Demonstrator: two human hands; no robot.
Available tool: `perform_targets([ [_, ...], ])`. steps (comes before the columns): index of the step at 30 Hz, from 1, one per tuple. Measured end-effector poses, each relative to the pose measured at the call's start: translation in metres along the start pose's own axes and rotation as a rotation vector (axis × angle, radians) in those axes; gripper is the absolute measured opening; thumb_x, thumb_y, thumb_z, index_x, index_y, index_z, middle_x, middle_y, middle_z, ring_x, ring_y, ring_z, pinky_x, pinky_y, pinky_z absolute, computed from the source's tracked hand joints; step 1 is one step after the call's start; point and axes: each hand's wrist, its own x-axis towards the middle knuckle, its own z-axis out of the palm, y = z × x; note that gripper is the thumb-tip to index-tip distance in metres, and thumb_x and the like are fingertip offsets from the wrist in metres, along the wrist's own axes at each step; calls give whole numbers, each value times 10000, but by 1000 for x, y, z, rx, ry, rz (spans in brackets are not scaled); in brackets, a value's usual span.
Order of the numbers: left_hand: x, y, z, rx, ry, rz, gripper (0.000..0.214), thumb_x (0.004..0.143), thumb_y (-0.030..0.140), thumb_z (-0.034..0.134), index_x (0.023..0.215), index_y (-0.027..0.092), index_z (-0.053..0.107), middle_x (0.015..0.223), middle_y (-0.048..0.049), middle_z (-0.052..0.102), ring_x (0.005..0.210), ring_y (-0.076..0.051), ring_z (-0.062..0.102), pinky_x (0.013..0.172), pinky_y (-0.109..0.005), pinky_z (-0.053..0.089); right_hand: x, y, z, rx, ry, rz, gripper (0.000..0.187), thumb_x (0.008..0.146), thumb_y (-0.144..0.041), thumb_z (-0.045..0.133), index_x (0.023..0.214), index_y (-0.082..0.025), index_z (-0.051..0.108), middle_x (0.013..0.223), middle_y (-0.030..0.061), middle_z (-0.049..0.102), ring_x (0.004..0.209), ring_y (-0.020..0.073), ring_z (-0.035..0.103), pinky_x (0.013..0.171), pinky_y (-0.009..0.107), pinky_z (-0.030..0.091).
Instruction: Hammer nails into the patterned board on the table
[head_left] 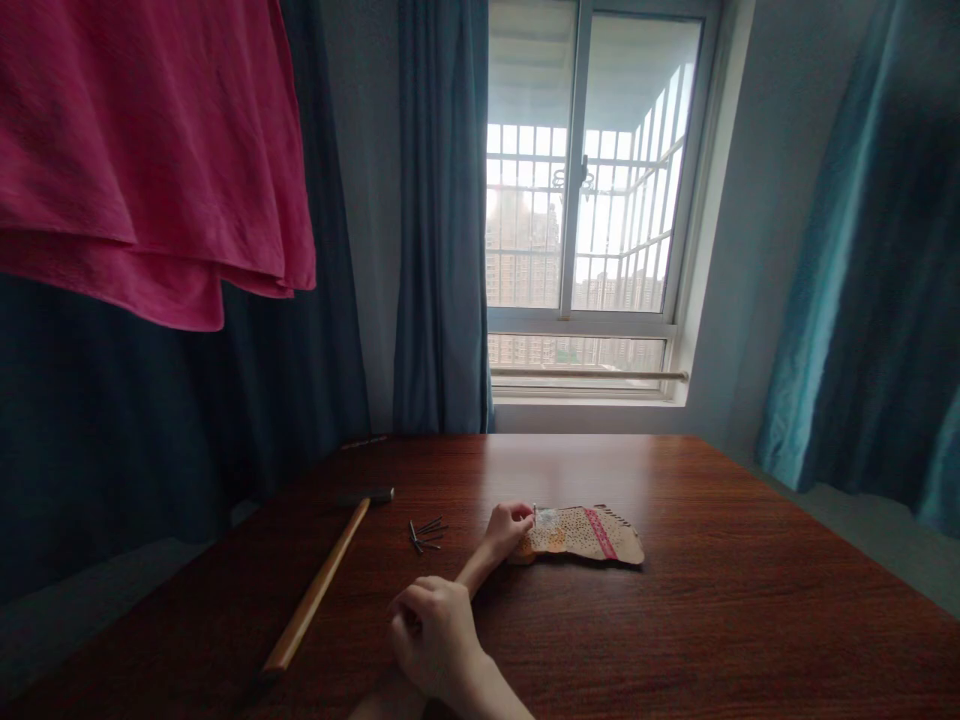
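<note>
My left hand (510, 530) reaches across the table, with thumb and fingertips pinching a thin nail (534, 514) that stands roughly upright. Beneath it lies a flat, tan, foot-shaped piece (574, 535) with dark speckles, a pink band and a notched edge at its far right. Nearer to me, my right hand (435, 630) is curled closed and crosses over my left forearm. Its fingers face away, so anything inside them is hidden. Several loose nails (426, 536) are scattered left of my left hand. A hammer (322, 585) with a wooden handle rests farther left, head pointing away.
The dark reddish-brown table (675, 620) extends to the wall below a barred window (592, 200). A pink cloth (150, 160) hangs at upper left. Blue curtains (442, 220) hang beside the window. A thin object (364, 441) lies at the table's far left corner.
</note>
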Motion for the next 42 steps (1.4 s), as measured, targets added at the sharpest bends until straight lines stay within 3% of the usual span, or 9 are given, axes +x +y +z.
perform_targets([
  [28, -7, 7, -3, -35, -32, -15, 253, 728, 273, 547, 782, 108, 731, 730, -71, 695, 679, -162, 583, 618, -239, 414, -5, -3, 1, -20, 30, 40, 126, 737, -126, 525, 736, -203, 625, 741, 6, 668, 698, 135, 617, 647, 208, 430],
  [32, -6, 3, -2, -52, -42, 5, 276, 727, 275, 547, 797, 80, 730, 732, -90, 695, 670, -168, 573, 617, -250, 412, -1, -4, -1, -41, -22, 75, 120, 754, -168, 528, 771, -219, 636, 758, 4, 679, 714, 143, 637, 659, 213, 450],
  [37, -6, 0, -3, -62, -48, -23, 281, 723, 283, 549, 806, 84, 729, 765, -85, 706, 703, -180, 589, 639, -252, 423, 23, -17, 1, -120, -155, 163, 350, 776, -277, 519, 1122, -248, 560, 853, 53, 713, 772, 249, 680, 666, 338, 513],
  [39, -6, 0, -3, -44, -41, -25, 277, 723, 281, 545, 807, 94, 731, 758, -79, 706, 687, -176, 587, 629, -252, 421, 37, -28, 8, -171, -214, 143, 449, 754, -317, 537, 1191, -217, 503, 887, 97, 709, 751, 292, 682, 610, 384, 525],
  [42, -5, -1, -1, -19, -42, -21, 272, 727, 283, 536, 806, 109, 730, 727, -65, 699, 649, -163, 572, 600, -242, 410, 59, -51, 30, -199, -278, 57, 420, 780, -385, 512, 1167, -222, 504, 906, 113, 702, 736, 296, 684, 571, 401, 530],
])
